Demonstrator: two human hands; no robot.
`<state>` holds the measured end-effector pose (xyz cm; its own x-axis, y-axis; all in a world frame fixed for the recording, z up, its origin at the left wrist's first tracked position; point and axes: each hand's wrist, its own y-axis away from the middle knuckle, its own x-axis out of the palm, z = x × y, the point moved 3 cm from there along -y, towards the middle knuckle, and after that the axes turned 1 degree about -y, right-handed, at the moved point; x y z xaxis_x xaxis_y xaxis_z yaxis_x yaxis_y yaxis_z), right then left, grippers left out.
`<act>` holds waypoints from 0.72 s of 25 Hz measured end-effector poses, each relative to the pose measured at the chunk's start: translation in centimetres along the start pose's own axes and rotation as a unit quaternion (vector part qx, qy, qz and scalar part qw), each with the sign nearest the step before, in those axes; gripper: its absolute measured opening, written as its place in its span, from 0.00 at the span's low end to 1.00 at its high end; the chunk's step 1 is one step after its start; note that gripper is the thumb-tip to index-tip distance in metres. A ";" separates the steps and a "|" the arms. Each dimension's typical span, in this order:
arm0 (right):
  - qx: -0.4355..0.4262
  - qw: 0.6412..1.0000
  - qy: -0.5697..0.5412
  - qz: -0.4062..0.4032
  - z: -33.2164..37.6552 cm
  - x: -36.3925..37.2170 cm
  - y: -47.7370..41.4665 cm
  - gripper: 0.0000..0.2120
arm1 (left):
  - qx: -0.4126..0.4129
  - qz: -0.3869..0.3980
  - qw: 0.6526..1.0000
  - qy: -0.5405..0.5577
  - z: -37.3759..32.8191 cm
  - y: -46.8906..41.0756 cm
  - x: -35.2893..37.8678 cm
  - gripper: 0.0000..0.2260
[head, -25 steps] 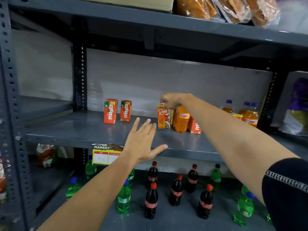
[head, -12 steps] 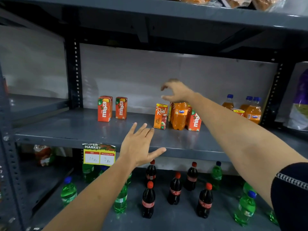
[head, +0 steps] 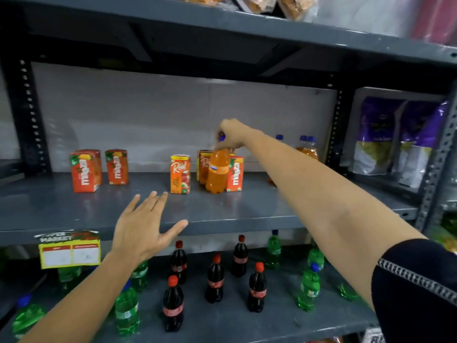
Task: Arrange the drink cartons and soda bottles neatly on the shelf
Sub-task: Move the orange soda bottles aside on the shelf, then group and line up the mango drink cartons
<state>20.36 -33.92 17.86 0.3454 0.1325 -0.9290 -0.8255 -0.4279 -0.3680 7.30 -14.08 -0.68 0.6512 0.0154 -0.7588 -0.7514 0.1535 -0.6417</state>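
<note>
Gripping the neck of an orange soda bottle just below its blue cap, your right hand has its fingers closed around it; the bottle stands on the grey middle shelf, touching a carton marked "maaza" and hiding part of another carton behind. A carton reading "Real" stands alone just to the left. Two further "maaza" cartons sit well apart at far left. Your left hand hovers flat over the shelf edge, fingers spread, grasping nothing. A tag printed "SUPER MARKET" hangs on the edge; its lower writing is blurred. Cola bottles and green bottles stand below.
</note>
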 end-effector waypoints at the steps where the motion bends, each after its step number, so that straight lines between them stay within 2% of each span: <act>1: -0.010 1.000 -0.017 0.000 -0.8 -0.4 0.7 0.16 | -0.004 -0.008 1.000 0.011 -1.2 0.1 0.0 0.43; 6: -0.030 0.998 -0.064 -0.001 -6.0 -2.0 3.4 0.12 | 0.040 -0.005 0.998 0.042 -10.5 -1.6 0.3 0.42; 10: -0.031 0.999 -0.034 -0.014 -10.4 -2.7 4.0 0.11 | 0.063 -0.021 0.997 0.050 -17.6 -4.8 0.7 0.45; 14: -0.012 0.998 -0.058 -0.016 -13.7 -2.1 3.3 0.06 | 0.049 -0.014 0.998 0.022 -20.4 -6.1 1.7 0.46; 18: 0.007 0.999 -0.040 -0.023 -15.5 -0.6 2.4 0.10 | 0.028 -0.020 0.999 0.007 -20.5 -6.0 2.0 0.46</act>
<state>25.09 -48.90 18.18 0.3458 0.2234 -0.9113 -0.8159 -0.4082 -0.4096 10.96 -35.27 -0.65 0.6785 -0.0049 -0.7346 -0.7178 0.2081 -0.6644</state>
